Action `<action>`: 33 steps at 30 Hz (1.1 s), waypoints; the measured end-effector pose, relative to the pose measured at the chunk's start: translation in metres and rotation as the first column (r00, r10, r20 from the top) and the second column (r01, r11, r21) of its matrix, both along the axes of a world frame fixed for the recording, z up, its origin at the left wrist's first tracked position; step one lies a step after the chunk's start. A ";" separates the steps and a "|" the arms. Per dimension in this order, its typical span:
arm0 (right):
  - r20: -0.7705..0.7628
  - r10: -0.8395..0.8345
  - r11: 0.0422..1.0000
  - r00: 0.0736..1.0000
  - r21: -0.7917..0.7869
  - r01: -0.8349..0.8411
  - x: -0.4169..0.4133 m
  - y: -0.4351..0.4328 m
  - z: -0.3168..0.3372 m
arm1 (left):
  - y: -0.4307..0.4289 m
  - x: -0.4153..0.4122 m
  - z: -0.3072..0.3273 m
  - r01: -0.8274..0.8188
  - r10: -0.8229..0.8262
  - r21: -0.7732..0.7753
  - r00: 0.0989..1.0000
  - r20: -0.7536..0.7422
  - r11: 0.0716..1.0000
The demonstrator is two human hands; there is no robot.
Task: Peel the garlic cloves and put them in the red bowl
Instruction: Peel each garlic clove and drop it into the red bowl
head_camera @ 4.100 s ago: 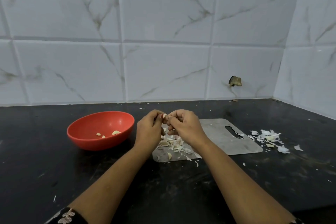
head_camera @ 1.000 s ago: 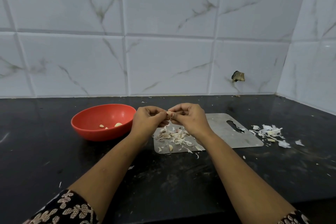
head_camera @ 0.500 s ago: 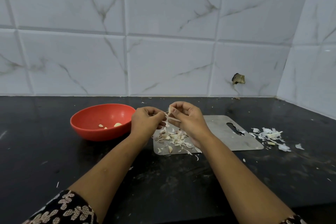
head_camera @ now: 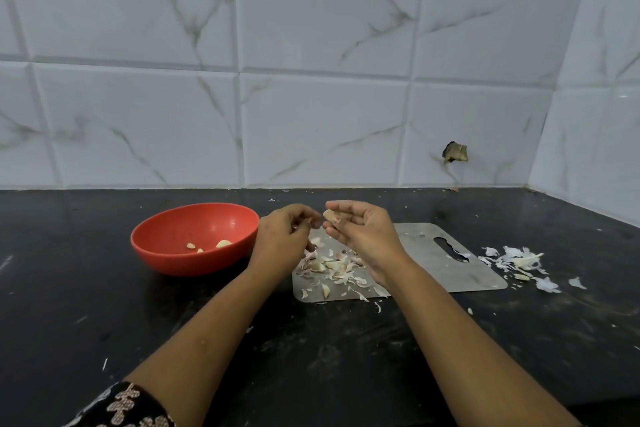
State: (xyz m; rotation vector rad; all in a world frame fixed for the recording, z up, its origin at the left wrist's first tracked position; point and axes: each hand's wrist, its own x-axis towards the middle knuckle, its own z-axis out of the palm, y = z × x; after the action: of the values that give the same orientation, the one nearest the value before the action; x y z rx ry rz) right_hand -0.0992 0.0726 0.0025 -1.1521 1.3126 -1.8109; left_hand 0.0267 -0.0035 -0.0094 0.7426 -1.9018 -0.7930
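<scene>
My right hand [head_camera: 360, 236] pinches a pale garlic clove [head_camera: 330, 216] at its fingertips, raised above the left end of the grey cutting board [head_camera: 426, 253]. Just left of it, my left hand [head_camera: 282, 243] has its fingers curled and pinched together; whether a scrap of skin sits in them is too small to tell. Loose cloves and skins [head_camera: 334, 267] lie heaped on the board under both hands. The red bowl [head_camera: 166, 253] stands on the black counter to the left, holding three peeled cloves [head_camera: 221, 244].
A second pile of white garlic skins [head_camera: 519, 262] lies on the counter right of the board. Tiled walls close the back and the right corner, with a hole in the tile [head_camera: 455, 152]. Small skin flakes dot the dark counter.
My hands have drawn slightly apart. The clove now shows plainly at my right fingertips, and my left hand has pulled away from it to the left.
</scene>
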 end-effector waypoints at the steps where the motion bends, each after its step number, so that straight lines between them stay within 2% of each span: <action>1: -0.023 -0.001 1.000 1.000 0.005 0.001 0.001 0.000 -0.001 | 0.001 0.000 0.000 0.014 -0.014 -0.034 1.000 -0.021 0.999; 7: -0.143 -0.006 0.999 0.990 0.030 0.011 0.002 -0.001 -0.003 | -0.002 -0.002 -0.003 0.021 -0.001 -0.228 0.996 0.087 0.973; 13: -0.237 -0.013 0.993 0.971 0.107 0.040 0.003 -0.001 -0.004 | -0.004 -0.003 -0.006 -0.006 0.037 -0.265 0.993 0.110 0.964; 18: -0.300 -0.001 0.984 0.954 0.171 0.055 0.005 -0.001 -0.002 | -0.003 -0.004 -0.011 -0.011 0.097 -0.345 0.968 0.233 0.938; 22: -0.352 -0.013 0.978 0.936 0.188 0.084 0.005 -0.001 -0.003 | -0.003 -0.006 -0.015 -0.026 0.131 -0.357 0.953 0.274 0.934; 24: -0.429 -0.039 0.972 0.903 0.193 0.133 0.005 -0.001 -0.004 | -0.002 -0.007 -0.015 -0.037 0.151 -0.360 0.944 0.292 0.932; 28: -0.626 -0.116 0.954 0.771 0.145 0.261 0.005 -0.002 -0.007 | -0.002 -0.007 -0.014 -0.067 0.181 -0.334 0.928 0.325 0.940; 33: -0.770 -0.159 0.947 0.618 0.059 0.317 0.007 -0.003 -0.010 | -0.003 -0.007 -0.013 -0.051 0.149 -0.282 0.930 0.337 0.958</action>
State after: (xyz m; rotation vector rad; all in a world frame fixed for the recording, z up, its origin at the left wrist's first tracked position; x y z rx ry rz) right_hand -0.0918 0.0700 -0.0070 -1.7994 2.1582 -1.3187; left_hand 0.0196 -0.0061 -0.0225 0.8463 -2.2178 -0.3365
